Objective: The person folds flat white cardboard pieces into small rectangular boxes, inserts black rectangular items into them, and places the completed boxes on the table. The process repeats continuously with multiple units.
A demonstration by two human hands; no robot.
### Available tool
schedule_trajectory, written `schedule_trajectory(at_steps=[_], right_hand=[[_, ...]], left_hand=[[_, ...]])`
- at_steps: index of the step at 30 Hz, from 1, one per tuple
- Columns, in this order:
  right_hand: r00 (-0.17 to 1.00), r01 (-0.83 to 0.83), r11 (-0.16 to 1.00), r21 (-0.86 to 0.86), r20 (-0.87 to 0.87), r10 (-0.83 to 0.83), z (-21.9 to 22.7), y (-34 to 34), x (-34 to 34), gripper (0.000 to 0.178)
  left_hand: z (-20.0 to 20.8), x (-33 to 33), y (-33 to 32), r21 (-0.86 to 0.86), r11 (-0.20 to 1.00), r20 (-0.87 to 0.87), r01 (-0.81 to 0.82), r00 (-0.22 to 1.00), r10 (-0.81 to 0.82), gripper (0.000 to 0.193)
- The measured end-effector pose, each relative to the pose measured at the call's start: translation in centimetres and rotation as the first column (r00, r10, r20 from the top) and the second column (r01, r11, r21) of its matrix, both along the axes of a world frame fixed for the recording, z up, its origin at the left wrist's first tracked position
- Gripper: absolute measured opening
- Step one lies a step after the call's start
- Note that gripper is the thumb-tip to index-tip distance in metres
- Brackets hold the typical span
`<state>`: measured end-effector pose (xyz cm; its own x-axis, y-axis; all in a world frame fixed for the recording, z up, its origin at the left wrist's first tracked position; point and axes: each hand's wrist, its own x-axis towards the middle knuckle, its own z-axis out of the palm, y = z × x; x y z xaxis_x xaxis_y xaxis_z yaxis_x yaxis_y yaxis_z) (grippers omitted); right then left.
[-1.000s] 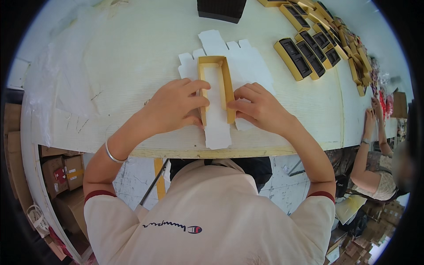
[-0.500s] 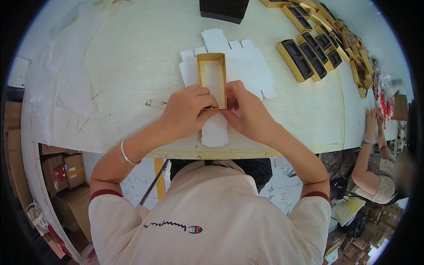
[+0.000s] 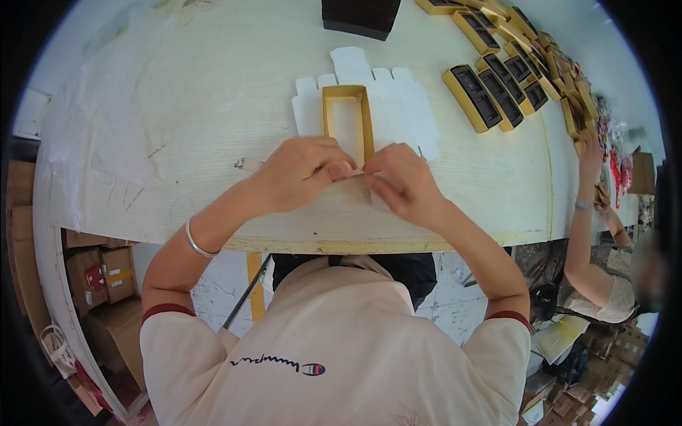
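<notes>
Pale table (image 3: 220, 92) | left hand (image 3: 302, 172), right hand (image 3: 405, 181) | both pinching gold box (image 3: 366, 124)

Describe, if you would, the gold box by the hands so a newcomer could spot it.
On the pale table, find the white card near the middle. The gold box overlaps it, its near end at the left hand and right hand. Unlike the boxes with black inserts at upper right, it shows a pale bottom.

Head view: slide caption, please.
Left hand and right hand work at the near end of a gold box over white card.
</notes>
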<state>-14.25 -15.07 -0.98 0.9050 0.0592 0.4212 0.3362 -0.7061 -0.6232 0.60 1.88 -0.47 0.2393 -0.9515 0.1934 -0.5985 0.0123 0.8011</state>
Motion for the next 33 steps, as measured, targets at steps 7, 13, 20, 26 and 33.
schedule_trajectory(at_steps=[7,13,20,26,33], right_hand=[[0.953,0.179,0.901,0.396,-0.296,-0.060,0.2,1.1,0.5,0.037],[0.994,0.085,0.992,0.094,0.059,-0.091,0.1,1.1,0.8,0.031],[0.965,0.201,0.876,-0.438,0.243,-0.100,0.3,0.8,1.4,0.021],[0.996,0.062,0.854,-0.517,-0.030,-0.090,0.4,1.3,1.9,0.013],[0.858,-0.226,0.968,-0.105,-0.493,0.147,4.6,-1.0,4.1,0.016]], left_hand=[[1.4,-0.4,0.2,0.171,0.984,-0.088,-0.046,0.994,0.062,0.036],[0.1,-0.3,-0.2,0.086,0.991,-0.211,-0.103,0.970,0.119,0.034],[0.1,-1.5,-0.3,-0.120,0.975,0.272,-0.188,0.938,0.214,0.016],[-0.7,-1.4,-0.5,-0.060,0.982,0.345,-0.180,0.919,0.189,0.010],[1.6,1.4,-1.0,0.213,0.977,0.169,0.002,0.985,-0.039,0.015]])
